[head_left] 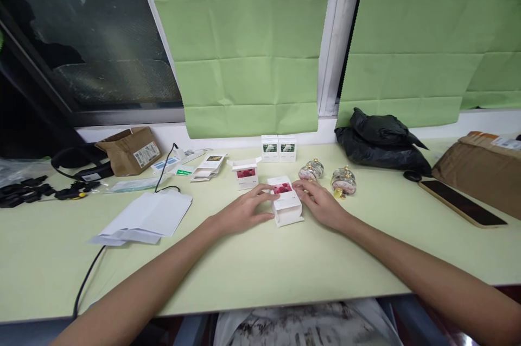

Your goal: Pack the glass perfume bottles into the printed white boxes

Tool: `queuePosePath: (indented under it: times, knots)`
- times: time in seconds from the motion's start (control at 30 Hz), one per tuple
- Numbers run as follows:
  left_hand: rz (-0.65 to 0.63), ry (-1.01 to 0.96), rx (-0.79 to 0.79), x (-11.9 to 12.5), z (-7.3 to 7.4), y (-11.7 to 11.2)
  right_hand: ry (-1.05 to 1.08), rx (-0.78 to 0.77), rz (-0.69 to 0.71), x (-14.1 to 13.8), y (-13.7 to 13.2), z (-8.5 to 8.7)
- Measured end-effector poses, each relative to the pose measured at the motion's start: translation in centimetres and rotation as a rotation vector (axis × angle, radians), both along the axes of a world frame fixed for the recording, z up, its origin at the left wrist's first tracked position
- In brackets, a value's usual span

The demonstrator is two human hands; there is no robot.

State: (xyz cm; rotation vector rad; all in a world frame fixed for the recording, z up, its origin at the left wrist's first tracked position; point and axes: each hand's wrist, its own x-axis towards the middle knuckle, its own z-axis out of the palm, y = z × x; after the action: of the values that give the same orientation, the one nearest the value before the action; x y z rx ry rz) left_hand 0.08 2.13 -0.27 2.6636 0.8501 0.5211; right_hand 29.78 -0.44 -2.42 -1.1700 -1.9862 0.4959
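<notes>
A small white box (286,202) with a pink flower picture lies on the table, its near end open and a flap hanging out. My left hand (247,208) holds the box from the left, fingertips on its top and thumb at its lower left side. From the right, my right hand (315,200) grips its upper edge with bent fingers. Just behind stands a matching white box (246,177) with its top flaps open. Close to my right hand are shiny ornate trinkets with gold trim (344,180), partly hidden near the fingers.
Two closed white boxes (279,149) stand at the back. Flattened cartons (208,167), white papers (146,215), a black cable (87,275) and an open brown box (130,151) are on the left. A black plastic bag (380,145), phone (462,203) and carton (484,169) lie right.
</notes>
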Motion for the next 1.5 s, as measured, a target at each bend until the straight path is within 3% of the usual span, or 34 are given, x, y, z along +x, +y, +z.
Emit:
queuePosePath:
  times: [0.47,0.67,0.9,1.1,1.23,1.5]
  knots:
    - [-0.005,0.041,0.073,0.2,1.3,-0.7,-0.316,0.102,0.277,0.1,0.0,-0.5]
    - [-0.037,0.053,0.028,-0.1,1.2,-0.5,-0.367,0.149,0.294,0.0,-0.1,-0.3]
    - [0.018,-0.021,0.016,-0.2,0.6,-0.4,-0.253,0.053,0.319,0.8,-0.5,0.7]
    - [0.053,-0.131,-0.090,0.4,0.1,-0.2,-0.265,-0.015,0.364,1.4,-0.2,1.1]
    - [0.012,-0.167,-0.105,0.6,-0.2,-0.1,-0.249,0.020,0.326,1.4,-0.1,0.8]
    - [-0.031,-0.139,-0.088,1.0,0.7,-1.4,-0.238,0.098,0.269,1.1,-0.7,0.8]
